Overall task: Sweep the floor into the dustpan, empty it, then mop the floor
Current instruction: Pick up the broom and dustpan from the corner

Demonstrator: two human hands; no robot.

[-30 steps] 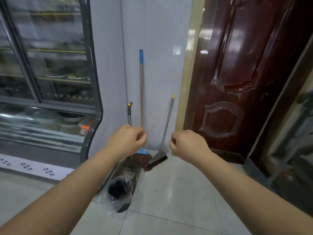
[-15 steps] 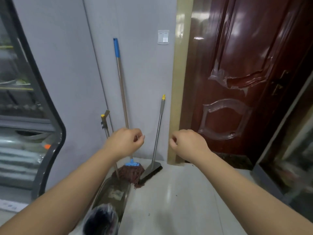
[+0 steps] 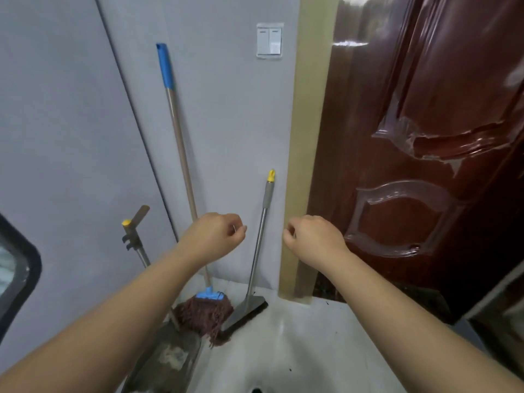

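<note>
Both fists curled and holding nothing — left hand (image 3: 214,236) and right hand (image 3: 312,236) apart, raised before the far wall, where mop (image 3: 181,171), broom (image 3: 256,251) and dustpan (image 3: 167,355) lean

dustpan (image 3: 167,361) cut off below, mop (image 3: 181,165) handle partly hidden

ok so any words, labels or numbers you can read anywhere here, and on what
None can be read.
Light switch: a pale patch on the right rocker, too blurred to tell if it is print.
Dustpan: a worn pale patch on the pan, no letters legible.
Mop, broom and door: no text visible.
</note>
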